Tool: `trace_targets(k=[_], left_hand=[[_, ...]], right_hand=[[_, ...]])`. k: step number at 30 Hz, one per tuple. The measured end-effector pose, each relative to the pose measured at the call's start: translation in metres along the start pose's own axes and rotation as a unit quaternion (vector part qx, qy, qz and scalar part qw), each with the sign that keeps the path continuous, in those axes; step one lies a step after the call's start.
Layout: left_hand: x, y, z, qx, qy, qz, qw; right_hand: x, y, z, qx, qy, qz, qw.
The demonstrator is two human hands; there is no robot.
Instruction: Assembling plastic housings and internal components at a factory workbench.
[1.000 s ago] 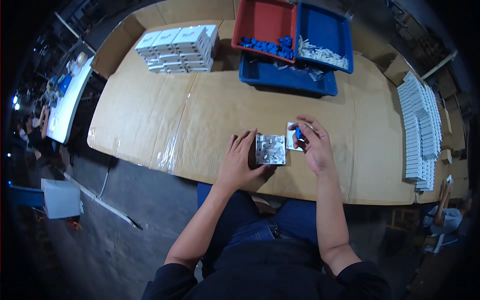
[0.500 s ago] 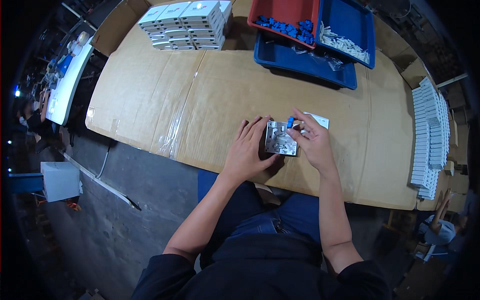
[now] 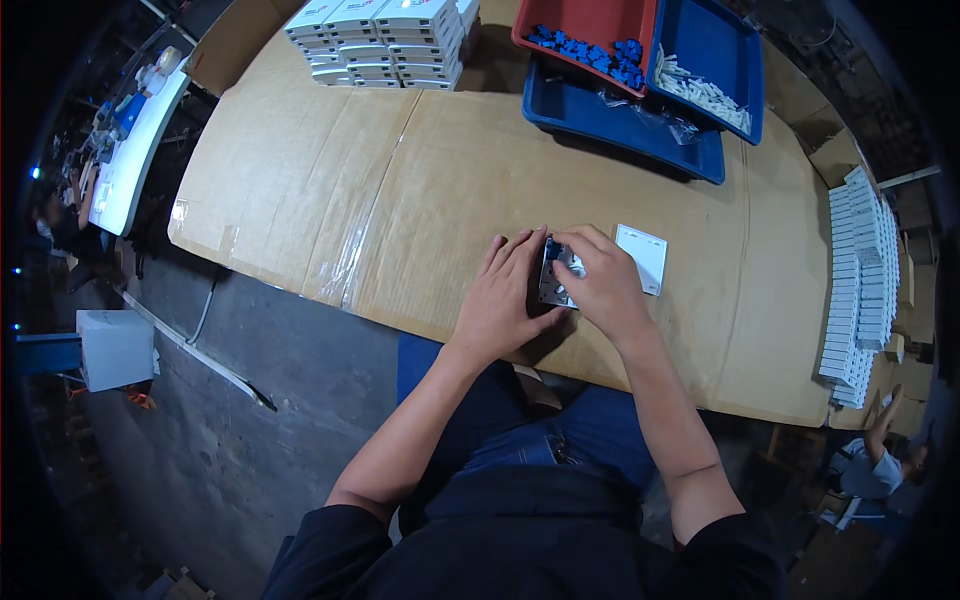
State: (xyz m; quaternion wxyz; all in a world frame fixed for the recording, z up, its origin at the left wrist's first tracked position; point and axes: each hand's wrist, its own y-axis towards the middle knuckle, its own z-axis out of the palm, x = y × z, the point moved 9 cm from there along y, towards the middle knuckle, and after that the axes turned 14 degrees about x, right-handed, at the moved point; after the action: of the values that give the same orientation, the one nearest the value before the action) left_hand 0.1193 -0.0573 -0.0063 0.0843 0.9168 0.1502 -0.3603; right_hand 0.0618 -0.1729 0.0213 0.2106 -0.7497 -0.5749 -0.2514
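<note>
A small open white plastic box [image 3: 551, 291] with moulded parts inside lies at the near edge of the cardboard. My left hand [image 3: 494, 300] grips it, fingers along its left side and thumb at the near edge. Above the box's far left part, my right hand [image 3: 608, 287] pinches a small blue block [image 3: 554, 251], its fingertips down at the box. The right fingers cover much of the box interior, so how the block sits in it is hidden. Flat on the cardboard just right of my right hand is a white square cover [image 3: 642, 259].
Stacked white boxes [image 3: 385, 45] stand far left. At the back right are a red tray [image 3: 585, 22] of blue blocks, a blue tray [image 3: 705, 45] of white pieces and another blue tray [image 3: 570, 118] beneath. White parts [image 3: 858, 290] line the right edge. Other people sit beyond both sides.
My right hand has moved left and lowered the blue block to the box's far left part. The white cover, partly hidden before, now shows fully. The view has shifted slightly.
</note>
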Motion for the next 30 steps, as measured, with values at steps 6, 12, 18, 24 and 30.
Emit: trace_targets(k=[6, 12, 18, 24, 30], left_hand=[[0.002, 0.000, 0.001, 0.009, 0.005, -0.008, 1.000], [0.003, 0.000, 0.002, 0.009, 0.004, -0.008, 1.000], [0.000, 0.002, 0.002, 0.006, -0.002, 0.006, 1.000], [0.006, -0.002, 0.001, -0.001, -0.029, 0.023, 0.999], [-0.007, -0.007, -0.006, -0.042, -0.006, -0.022, 0.999]], right_hand=[[0.001, 0.000, 0.005, -0.002, -0.013, -0.010, 1.000], [-0.001, 0.001, 0.005, 0.012, -0.017, -0.006, 1.000], [0.001, -0.009, 0.008, 0.008, -0.090, 0.005, 0.996], [-0.014, -0.020, -0.007, 0.047, -0.062, 0.000, 0.997], [-0.087, -0.072, -0.061, 0.058, -0.022, 0.099, 0.993]])
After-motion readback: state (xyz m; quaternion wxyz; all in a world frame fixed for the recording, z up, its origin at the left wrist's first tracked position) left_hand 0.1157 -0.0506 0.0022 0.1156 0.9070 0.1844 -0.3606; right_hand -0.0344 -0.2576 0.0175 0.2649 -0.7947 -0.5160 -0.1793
